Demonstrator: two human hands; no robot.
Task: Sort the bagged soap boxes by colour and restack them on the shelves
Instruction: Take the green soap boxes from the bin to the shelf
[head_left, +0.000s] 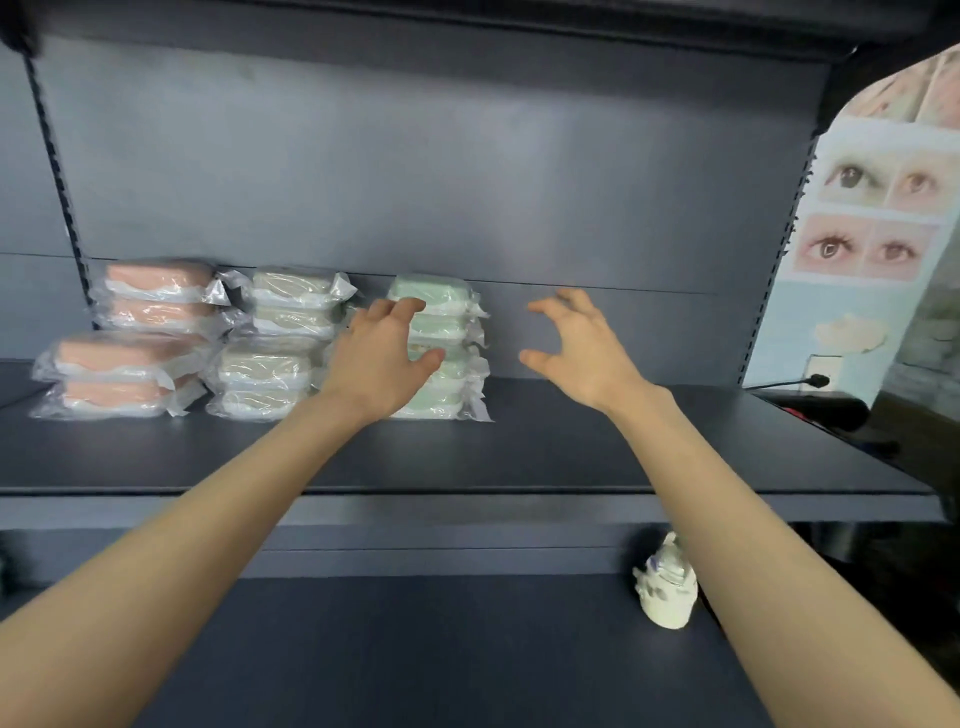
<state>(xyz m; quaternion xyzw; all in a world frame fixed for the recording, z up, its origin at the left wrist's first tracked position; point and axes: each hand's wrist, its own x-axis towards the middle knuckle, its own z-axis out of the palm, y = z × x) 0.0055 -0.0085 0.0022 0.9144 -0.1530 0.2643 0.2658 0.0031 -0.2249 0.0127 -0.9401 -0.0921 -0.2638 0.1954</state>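
Bagged soap boxes stand in colour groups on the upper shelf (571, 447). Two pink stacks (150, 296) are at the left, cream stacks (285, 301) are in the middle, and one tall green stack (441, 358) is to their right. My left hand (384, 358) lies against the left front of the green stack, fingers spread and lightly curled over its upper boxes, thumb at its middle. My right hand (576, 348) hovers in the air to the right of the stack, fingers spread and bent, holding nothing.
The upper shelf stretches bare to the right of the green stack. On the lower shelf (415, 649) stands a small white figurine-like object (667, 592). A poster with eyes (872, 223) and a dark device with a cable (826, 410) are at the right.
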